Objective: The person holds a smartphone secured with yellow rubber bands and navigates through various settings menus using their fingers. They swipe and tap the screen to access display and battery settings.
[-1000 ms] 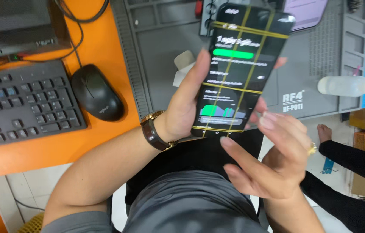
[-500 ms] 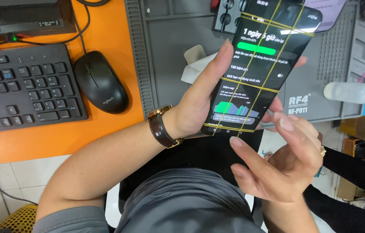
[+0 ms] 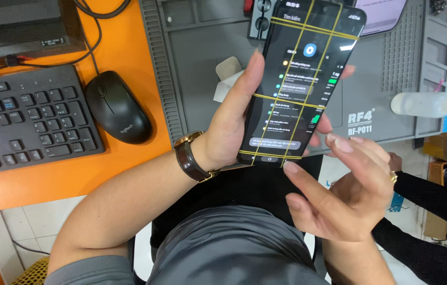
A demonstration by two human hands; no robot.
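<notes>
Holding a dark smartphone (image 3: pixel 303 84) with thin yellow bands crossed over it, the left hand (image 3: pixel 234 121) stays clamped on its edge above the grey work mat (image 3: pixel 202 47); the screen's flipped from a green-bar page to a settings-style list, so menus are getting browsed. Right hand (image 3: pixel 345 184) is open, holding nothing, index tip touching the phone's 6 o'clock edge, with a black mouse (image 3: pixel 118 113) and keyboard (image 3: pixel 23 124) at 9 o'clock, a squeeze bottle (image 3: pixel 426 104) at 3 o'clock, nothing blocking.

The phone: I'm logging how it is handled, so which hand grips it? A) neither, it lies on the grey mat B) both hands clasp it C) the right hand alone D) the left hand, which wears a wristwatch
D: the left hand, wristwatch on its wrist, wraps the phone above the grey mat, while the right hand only puts a fingertip at its bottom edge.
</notes>
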